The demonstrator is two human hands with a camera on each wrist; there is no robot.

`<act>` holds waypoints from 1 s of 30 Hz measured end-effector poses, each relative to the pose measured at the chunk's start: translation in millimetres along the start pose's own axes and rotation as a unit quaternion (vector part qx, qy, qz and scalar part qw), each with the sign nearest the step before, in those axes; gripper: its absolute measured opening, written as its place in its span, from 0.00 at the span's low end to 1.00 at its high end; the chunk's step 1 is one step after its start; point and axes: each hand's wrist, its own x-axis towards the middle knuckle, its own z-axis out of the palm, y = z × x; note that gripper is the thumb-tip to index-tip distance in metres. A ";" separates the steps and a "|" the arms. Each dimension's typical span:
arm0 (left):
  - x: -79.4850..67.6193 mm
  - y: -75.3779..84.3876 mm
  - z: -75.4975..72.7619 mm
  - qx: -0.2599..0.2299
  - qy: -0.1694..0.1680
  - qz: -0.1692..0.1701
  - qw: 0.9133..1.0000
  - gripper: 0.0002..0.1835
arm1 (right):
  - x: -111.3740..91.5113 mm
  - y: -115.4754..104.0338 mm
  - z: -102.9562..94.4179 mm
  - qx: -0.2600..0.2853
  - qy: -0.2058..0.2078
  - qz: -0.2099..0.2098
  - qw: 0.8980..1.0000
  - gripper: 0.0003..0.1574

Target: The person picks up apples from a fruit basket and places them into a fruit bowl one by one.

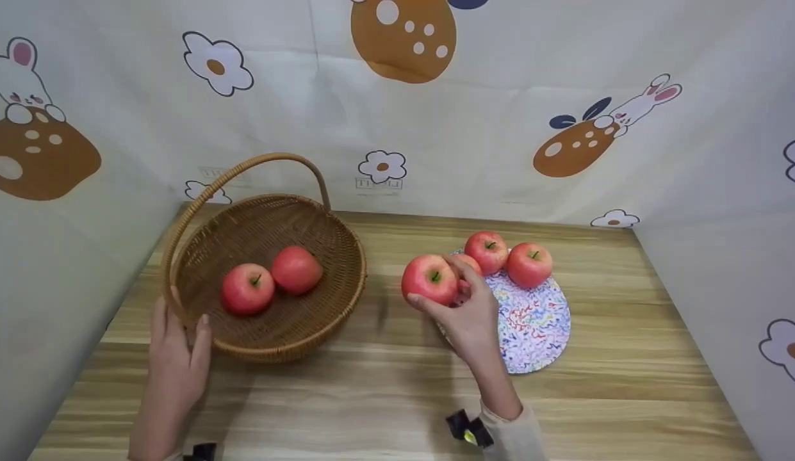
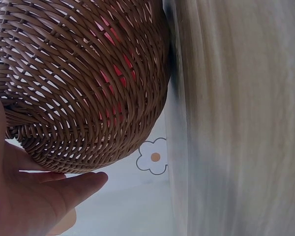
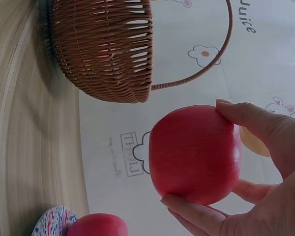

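Note:
In my right hand [image 1: 471, 310] is a red apple [image 1: 429, 280], gripped between thumb and fingers with its stem facing up. It hangs over the wooden table, left of a speckled round plate [image 1: 532, 333]. The right wrist view shows the same apple [image 3: 195, 155] with table and plate off to the side. My left hand [image 1: 176, 358] touches the near left side of a brown wicker basket [image 1: 336, 314], its fingers and thumb straight on either side of the handle base. Two apples [image 1: 248, 289] lie inside. In the left wrist view, the basket's weave [image 2: 88, 93] hides most of them.
Two apples [image 1: 530, 264] sit in full view at the plate's far edge; a third [image 1: 467, 263] is partly hidden by my right hand. The basket's tall handle [image 1: 243, 163] arches above its left side. A printed cloth [image 1: 295, 121] walls the wooden table [image 1: 615, 320] at back and sides.

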 end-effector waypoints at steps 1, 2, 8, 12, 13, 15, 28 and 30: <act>0.3 0.1 0.0 0.001 -0.001 -0.002 1.000 0.35 | 0.4 0.7 -0.9 -0.001 0.002 0.002 1.000 0.45; 0.5 0.1 0.1 0.003 -0.002 -0.004 1.000 0.35 | 0.8 1.4 -1.9 -0.002 0.003 0.003 1.000 0.45; 1.4 -0.7 1.2 0.001 -0.001 -0.001 1.000 0.36 | 2.0 4.6 -9.2 0.002 0.009 0.007 1.000 0.45; 1.7 -1.1 1.8 0.003 0.000 -0.001 1.000 0.36 | 2.1 6.4 -14.4 -0.009 0.017 0.012 1.000 0.45; 1.8 -1.1 1.8 0.004 0.000 -0.001 1.000 0.36 | 2.2 6.9 -15.4 -0.012 0.019 0.015 1.000 0.45; 1.9 -0.8 1.6 0.005 0.000 -0.001 1.000 0.35 | 2.2 7.3 -17.5 -0.015 0.024 0.020 0.999 0.45; 0.1 -1.3 0.7 -0.005 0.010 0.009 1.000 0.35 | 2.8 14.0 -29.6 -0.018 0.036 0.024 0.999 0.44; 0.3 -1.4 0.9 -0.004 0.010 0.007 1.000 0.35 | 3.2 14.2 -31.9 -0.017 0.036 0.029 0.999 0.45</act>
